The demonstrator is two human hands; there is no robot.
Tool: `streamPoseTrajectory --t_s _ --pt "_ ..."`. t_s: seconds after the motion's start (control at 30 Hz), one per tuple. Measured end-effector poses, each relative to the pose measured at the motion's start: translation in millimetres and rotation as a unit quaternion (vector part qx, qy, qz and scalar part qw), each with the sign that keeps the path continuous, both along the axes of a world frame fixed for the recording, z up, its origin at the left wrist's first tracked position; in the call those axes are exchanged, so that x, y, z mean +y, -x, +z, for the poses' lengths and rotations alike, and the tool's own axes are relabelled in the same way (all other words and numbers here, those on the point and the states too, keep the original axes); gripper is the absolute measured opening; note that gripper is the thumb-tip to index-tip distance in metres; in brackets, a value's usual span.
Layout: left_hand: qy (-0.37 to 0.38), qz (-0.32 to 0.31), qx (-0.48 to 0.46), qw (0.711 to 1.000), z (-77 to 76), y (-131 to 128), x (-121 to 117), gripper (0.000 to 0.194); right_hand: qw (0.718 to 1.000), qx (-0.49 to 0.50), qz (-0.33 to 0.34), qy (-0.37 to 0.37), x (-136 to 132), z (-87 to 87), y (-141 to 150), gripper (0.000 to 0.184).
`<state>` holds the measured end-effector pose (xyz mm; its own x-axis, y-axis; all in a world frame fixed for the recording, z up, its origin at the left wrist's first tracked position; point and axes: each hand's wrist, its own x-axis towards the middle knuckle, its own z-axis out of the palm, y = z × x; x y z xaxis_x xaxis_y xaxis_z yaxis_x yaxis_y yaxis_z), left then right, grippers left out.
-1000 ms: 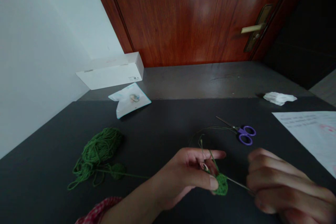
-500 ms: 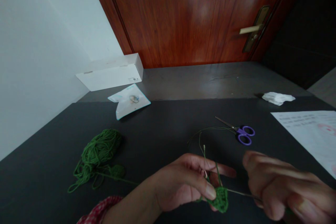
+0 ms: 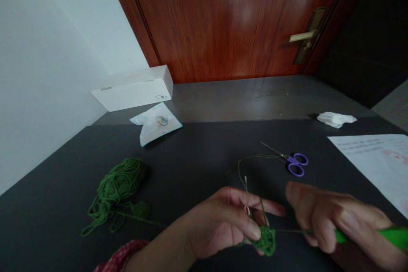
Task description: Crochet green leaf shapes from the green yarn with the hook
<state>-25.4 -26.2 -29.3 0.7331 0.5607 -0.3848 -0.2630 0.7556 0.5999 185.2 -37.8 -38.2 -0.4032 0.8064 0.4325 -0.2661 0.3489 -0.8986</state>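
Observation:
Between the thumb and fingers of my left hand [image 3: 226, 221] is a small green crochet piece [image 3: 267, 241]. A strand of green yarn runs up from it over the index finger, and a small pink stitch marker [image 3: 246, 210] shows beside the thumb. My right hand [image 3: 338, 221] is wrapped round the bright green handle of a crochet hook [image 3: 392, 236]. The hook's thin metal shaft reaches left to the crochet piece; its tip is hidden there. To the left lies a loose skein of green yarn [image 3: 123, 180], its strand leading toward my left forearm.
Purple-handled scissors [image 3: 296, 165] lie beyond my hands, with thin strands by the blades. Farther back are a clear packet [image 3: 161, 123], a white box [image 3: 134, 93] against the wall, and a crumpled white tissue [image 3: 336, 119]. A printed sheet [image 3: 372, 157] lies at right.
My right hand has shifted slightly left and turned, so the hook's green handle now shows. The left hand keeps its pinch on the crochet piece, nearly still.

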Motion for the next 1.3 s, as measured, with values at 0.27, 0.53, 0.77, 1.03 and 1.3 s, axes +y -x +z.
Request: streamPoseTrajectory --t_s 0.27,0.53,0.77,1.03,1.3 --pt "-0.101 0.179 0.102 0.973 1.0 -7 -5 0.043 0.981 0.074 -0.084 0.159 -2 -7.6 27 0.042" --pt "-0.178 0.235 0.202 0.934 -2.2 -17 -12 0.071 0.952 -0.209 -0.181 -0.132 -9 -11.6 29 0.031" --pt "-0.074 0.219 0.102 0.967 -1.3 -16 -13 0.063 0.762 -0.335 -0.217 -0.509 6 -8.9 20 0.034" --pt "-0.04 0.156 0.002 0.987 2.7 -5 -5 0.054 0.852 -0.281 -0.086 -0.433 3 7.8 -15 0.034" --pt "0.01 0.036 -0.045 0.998 -7.6 -3 -1 0.057 0.97 -0.133 0.028 -0.203 10 -1.7 -19 0.029"
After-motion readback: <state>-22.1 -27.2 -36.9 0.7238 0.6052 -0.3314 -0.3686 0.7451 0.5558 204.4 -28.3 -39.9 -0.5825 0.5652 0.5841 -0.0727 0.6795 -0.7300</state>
